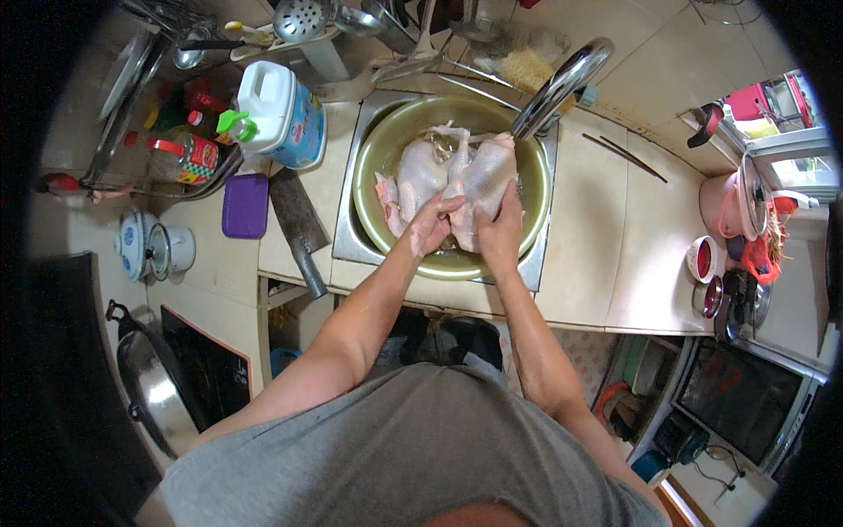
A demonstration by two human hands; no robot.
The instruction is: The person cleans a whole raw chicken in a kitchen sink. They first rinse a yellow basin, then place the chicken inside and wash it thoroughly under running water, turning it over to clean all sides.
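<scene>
A wide green basin point(535, 237) sits in a metal sink point(347, 230) with some liquid in it. Two plucked raw poultry carcasses lie inside. Both my hands are on the right carcass point(490, 165): my left hand point(433, 224) touches its lower left side, palm partly turned up, and my right hand point(502, 222) grips its lower right side, thumb on top. The left carcass point(419, 172) rests beside it, with a pinkish piece, perhaps a neck, at its left edge. The curved chrome faucet point(563, 85) reaches over the basin's upper right rim.
Left of the sink lie a cleaver point(298, 217) and a purple plastic lid or tray point(245, 206). A large white pump jug point(280, 118) stands behind them. Dark chopsticks point(625, 158) lie on the right counter; farther right are small bowls point(702, 258) and a pink pot point(720, 204).
</scene>
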